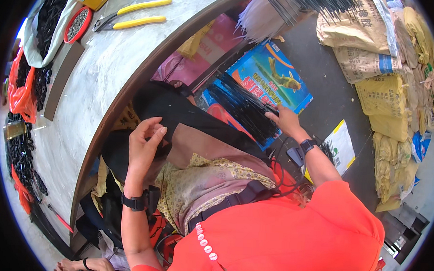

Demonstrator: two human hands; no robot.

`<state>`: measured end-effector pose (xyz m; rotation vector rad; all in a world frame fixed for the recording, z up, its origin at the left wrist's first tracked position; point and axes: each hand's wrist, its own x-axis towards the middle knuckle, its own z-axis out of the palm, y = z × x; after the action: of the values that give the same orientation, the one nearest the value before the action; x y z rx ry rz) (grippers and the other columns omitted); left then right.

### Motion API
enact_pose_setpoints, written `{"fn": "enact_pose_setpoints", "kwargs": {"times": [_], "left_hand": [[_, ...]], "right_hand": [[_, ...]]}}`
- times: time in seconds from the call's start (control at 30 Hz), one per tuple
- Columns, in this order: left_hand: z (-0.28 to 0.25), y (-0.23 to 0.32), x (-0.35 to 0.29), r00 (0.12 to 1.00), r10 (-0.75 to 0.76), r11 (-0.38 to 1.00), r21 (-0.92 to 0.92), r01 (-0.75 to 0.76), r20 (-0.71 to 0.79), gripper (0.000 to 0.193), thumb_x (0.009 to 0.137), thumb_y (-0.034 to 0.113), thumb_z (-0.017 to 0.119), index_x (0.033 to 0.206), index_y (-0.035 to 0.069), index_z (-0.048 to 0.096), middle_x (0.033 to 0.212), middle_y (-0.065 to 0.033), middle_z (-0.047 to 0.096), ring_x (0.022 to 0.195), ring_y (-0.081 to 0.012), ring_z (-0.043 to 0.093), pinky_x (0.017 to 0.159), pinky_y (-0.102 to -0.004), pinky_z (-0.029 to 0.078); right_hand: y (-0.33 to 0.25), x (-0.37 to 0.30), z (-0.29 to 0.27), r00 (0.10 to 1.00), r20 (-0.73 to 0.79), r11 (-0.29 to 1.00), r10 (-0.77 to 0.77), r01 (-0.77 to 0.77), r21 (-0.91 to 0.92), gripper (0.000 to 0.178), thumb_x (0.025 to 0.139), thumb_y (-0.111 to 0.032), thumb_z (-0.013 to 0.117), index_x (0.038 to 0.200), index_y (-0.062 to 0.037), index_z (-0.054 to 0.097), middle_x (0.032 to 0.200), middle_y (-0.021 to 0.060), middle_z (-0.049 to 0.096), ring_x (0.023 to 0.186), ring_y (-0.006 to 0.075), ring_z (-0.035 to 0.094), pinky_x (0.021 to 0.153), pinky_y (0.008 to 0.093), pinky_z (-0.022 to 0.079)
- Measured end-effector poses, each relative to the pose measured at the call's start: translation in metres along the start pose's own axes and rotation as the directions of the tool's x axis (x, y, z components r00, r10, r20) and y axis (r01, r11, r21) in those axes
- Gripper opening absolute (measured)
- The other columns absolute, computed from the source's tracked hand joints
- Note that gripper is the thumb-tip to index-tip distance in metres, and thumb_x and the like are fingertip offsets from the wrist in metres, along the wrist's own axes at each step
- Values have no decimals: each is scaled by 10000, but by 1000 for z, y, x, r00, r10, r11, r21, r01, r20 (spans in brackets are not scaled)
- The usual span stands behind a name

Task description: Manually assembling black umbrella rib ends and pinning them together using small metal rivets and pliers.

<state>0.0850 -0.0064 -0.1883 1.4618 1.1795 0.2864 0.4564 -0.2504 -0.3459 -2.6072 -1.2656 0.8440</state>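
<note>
My right hand [288,122] is closed at the near right end of a bundle of thin black rods [242,107]. Its thumb and fingers press on the rod ends; how many they grip cannot be made out. The bundle lies across a blue printed sack [277,80] beside my knee. Above my lap is my left hand [146,142], raised near the table edge with its fingers loosely bent and apart. Nothing shows in it. A brown patch of cloth [197,145] covers part of my dark trousers.
On the grey table [98,72] at the left lie yellow-handled pliers [140,16], a red dish of small metal pieces [78,25] and black parts in bags. Stacked sacks [383,94] stand at the right. Another person's hand [71,265] shows at the lower left.
</note>
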Motion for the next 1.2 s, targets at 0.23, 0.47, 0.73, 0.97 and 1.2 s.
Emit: {"fn": "enact_pose_setpoints", "kwargs": {"times": [0.23,0.47,0.73,0.97,1.2], "left_hand": [[1,47,-9,775,631,627,602,-494,-21,199,861,-11,686,1060,-15,674,986,-125,660,913,-239,656,827,-309,504],[-61,100,-15,431,896,225,947,-228,-109,200,876,25,701,1076,9,693,1075,-130,670,1012,-280,615,925,-393,457],[-104,64,13,553,707,586,804,-107,-442,303,952,234,664,1130,-11,661,1107,-144,639,1046,-275,595,946,-370,443],[-102,65,10,533,765,515,841,-168,-362,225,928,185,687,1039,-10,678,1066,-148,649,1025,-301,602,911,-387,462],[-96,68,13,531,774,496,851,-170,-345,223,952,204,660,1025,-5,683,1027,-120,653,995,-246,606,876,-351,469]], "right_hand": [[6,5,69,835,550,996,36,16,-90,848,843,-677,592,1349,-1,519,1166,225,663,1109,375,622,956,540,434],[-2,7,87,781,580,973,-232,195,127,495,882,-460,651,1085,-9,674,1046,227,686,1024,389,647,856,464,505],[-2,28,57,919,347,982,-190,174,75,367,876,-369,671,1050,-45,682,1032,205,691,1001,389,651,829,483,511],[29,-11,114,898,400,976,-184,120,180,304,877,-322,655,919,-27,715,804,173,706,768,349,681,676,442,509],[64,-57,161,845,534,849,33,-306,432,323,893,-300,673,827,16,688,686,115,658,630,210,626,571,421,470]]}}
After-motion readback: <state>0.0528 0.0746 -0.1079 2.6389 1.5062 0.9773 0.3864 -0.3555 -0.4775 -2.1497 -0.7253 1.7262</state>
